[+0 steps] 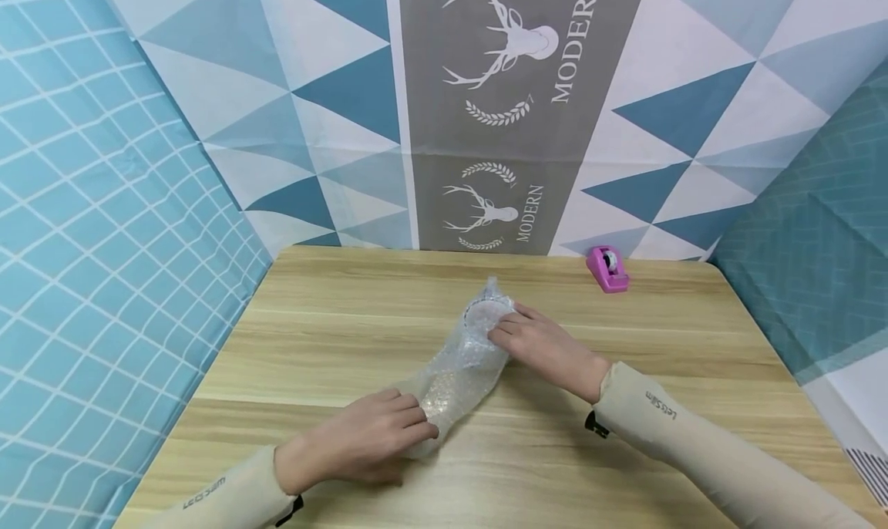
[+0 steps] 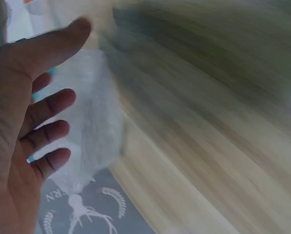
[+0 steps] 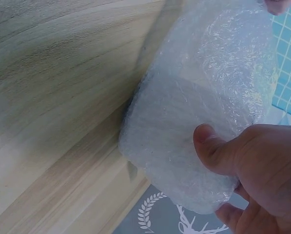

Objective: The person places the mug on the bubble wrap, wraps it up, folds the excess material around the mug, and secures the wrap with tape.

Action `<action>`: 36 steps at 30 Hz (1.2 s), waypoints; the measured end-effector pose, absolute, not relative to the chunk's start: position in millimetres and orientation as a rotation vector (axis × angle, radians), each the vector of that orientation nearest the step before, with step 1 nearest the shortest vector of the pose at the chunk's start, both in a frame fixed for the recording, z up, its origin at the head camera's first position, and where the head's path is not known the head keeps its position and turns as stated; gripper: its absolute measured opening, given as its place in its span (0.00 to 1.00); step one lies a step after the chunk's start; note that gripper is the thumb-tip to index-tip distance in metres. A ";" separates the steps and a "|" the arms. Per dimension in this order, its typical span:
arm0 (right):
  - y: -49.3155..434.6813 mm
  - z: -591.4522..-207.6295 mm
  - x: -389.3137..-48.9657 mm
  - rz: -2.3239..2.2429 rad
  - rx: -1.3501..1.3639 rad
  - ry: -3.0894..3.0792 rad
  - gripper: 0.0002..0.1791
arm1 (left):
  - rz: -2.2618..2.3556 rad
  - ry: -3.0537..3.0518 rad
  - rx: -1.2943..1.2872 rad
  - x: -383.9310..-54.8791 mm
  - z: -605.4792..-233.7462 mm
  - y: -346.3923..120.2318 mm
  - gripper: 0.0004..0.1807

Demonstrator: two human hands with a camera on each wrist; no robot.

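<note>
A roundish object wrapped in clear bubble wrap (image 1: 466, 365) lies slantwise over the wooden table, a circular rim showing through at its far end. My right hand (image 1: 548, 350) grips that far end; in the right wrist view the thumb (image 3: 209, 146) presses on top of the wrap and the fingers go behind it. At the near end is my left hand (image 1: 371, 435), its fingers over the loose tail of the wrap. The left wrist view shows its thumb (image 2: 62, 44) well apart from loosely bent fingers, with the wrap behind them.
A pink tape dispenser (image 1: 607, 270) stands near the table's back right edge. Behind the table (image 1: 333, 305) hangs a patterned cloth (image 1: 347, 74) with triangles and deer heads. Blue gridded cloth (image 1: 90, 228) covers the left side, teal cloth (image 1: 812, 228) the right.
</note>
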State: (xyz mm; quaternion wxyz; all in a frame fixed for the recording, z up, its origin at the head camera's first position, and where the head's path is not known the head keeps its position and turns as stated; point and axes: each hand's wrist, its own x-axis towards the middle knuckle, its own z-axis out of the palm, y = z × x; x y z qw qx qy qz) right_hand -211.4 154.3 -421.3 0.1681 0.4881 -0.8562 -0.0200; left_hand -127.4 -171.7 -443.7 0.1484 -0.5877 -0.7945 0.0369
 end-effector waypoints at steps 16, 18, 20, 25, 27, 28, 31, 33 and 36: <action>157.0 -420.9 -210.5 -0.083 1.383 -2.425 0.18 | 0.155 -1.971 -1.587 -146.7 -437.1 -175.5 0.15; 157.1 -420.9 -209.9 -0.096 1.380 -2.424 0.18 | 0.119 -1.937 -1.604 -148.8 -433.7 -174.7 0.14; 157.0 -421.0 -209.4 -0.107 1.381 -2.421 0.18 | 0.080 -1.914 -1.618 -151.1 -430.2 -174.2 0.15; 156.7 -420.9 -208.6 -0.115 1.374 -2.432 0.18 | -0.020 -1.842 -1.636 -162.6 -419.3 -171.2 0.16; 156.8 -421.2 -208.6 -0.123 1.367 -2.439 0.18 | -0.057 -1.817 -1.633 -169.3 -413.6 -169.1 0.15; 156.8 -421.5 -208.6 -0.129 1.363 -2.442 0.18 | -0.078 -1.815 -1.626 -172.4 -410.4 -168.0 0.15; 155.8 -422.3 -208.9 -0.139 1.359 -2.452 0.19 | -0.142 -1.810 -1.580 -181.8 -400.0 -163.6 0.15; 154.8 -422.6 -209.4 -0.151 1.360 -2.451 0.19 | -0.189 -1.814 -1.537 -187.3 -393.7 -160.2 0.15; 153.6 -422.1 -210.0 -0.162 1.361 -2.444 0.19 | -0.241 -1.807 -1.467 -194.5 -387.1 -153.0 0.13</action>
